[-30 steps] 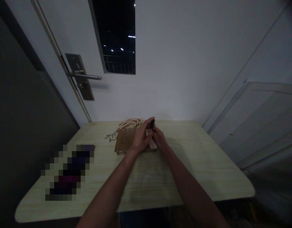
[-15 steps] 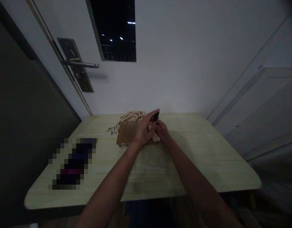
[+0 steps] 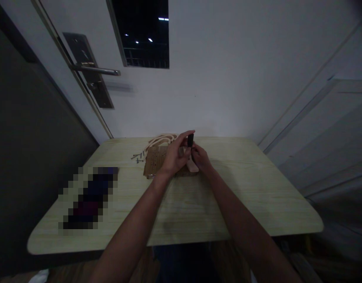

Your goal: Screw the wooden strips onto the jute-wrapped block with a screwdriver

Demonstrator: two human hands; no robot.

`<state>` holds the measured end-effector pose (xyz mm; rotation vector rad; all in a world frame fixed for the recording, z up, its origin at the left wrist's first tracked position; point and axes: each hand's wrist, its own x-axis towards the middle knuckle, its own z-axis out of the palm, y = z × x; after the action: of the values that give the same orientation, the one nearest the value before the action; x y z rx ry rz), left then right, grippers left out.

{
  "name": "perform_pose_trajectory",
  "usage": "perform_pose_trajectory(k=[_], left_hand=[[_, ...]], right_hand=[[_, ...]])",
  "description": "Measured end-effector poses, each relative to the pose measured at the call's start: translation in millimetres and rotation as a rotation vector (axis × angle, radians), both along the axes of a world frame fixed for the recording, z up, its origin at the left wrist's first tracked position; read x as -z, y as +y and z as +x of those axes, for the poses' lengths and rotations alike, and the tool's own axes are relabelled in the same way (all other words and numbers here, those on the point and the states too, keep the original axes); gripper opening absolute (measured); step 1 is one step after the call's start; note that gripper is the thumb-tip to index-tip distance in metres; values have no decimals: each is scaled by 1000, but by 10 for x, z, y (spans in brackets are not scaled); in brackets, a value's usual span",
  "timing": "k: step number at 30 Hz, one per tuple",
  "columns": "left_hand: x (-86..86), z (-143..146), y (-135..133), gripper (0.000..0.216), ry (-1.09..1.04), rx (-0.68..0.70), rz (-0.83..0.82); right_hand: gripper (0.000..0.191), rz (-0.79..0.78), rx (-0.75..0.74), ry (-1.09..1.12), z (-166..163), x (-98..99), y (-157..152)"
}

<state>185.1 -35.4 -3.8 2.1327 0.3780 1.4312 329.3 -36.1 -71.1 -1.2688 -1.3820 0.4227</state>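
My left hand (image 3: pixel 175 155) and my right hand (image 3: pixel 199 157) meet over a brown perforated wooden board (image 3: pixel 155 159) near the far edge of the table (image 3: pixel 181 204). A small upright black tool handle (image 3: pixel 190 139) stands between them; the left thumb and fingers close round it from the left. My right hand's fingers are curled beside its lower end, over a pale wooden piece (image 3: pixel 192 167) lying on the board. What the right fingers pinch is too small to see.
Curved light wooden pieces (image 3: pixel 163 138) lie behind the board. Several dark screws (image 3: pixel 138 157) are scattered left of it. A blurred-out dark object (image 3: pixel 88 198) lies on the table's left side. A door with a metal handle (image 3: pixel 95 70) stands at left, a wall behind.
The view has tilted slightly, so the table sits lower and nearer. Both hands stay together at the black handle over the board, with only small finger shifts.
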Motion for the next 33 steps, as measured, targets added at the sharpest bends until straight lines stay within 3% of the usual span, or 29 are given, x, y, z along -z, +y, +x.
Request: perform_pose_trajectory(k=[6, 10, 15, 23, 28, 33], left_hand=[[30, 40, 21, 52, 11, -191, 17], [57, 65, 27, 57, 6, -119, -17], [41, 42, 6, 50, 19, 46, -11], [30, 56, -8, 49, 49, -150, 34], [21, 42, -25, 53, 36, -166, 47], [25, 25, -35, 53, 62, -79, 68]], right_hand=[[26, -11, 1, -17, 9, -11, -15], [29, -3, 2, -19, -6, -16, -17], [28, -10, 19, -7, 4, 13, 3], [32, 4, -37, -13, 12, -1, -22], [29, -22, -13, -7, 5, -11, -9], [30, -30, -38, 6, 15, -4, 2]])
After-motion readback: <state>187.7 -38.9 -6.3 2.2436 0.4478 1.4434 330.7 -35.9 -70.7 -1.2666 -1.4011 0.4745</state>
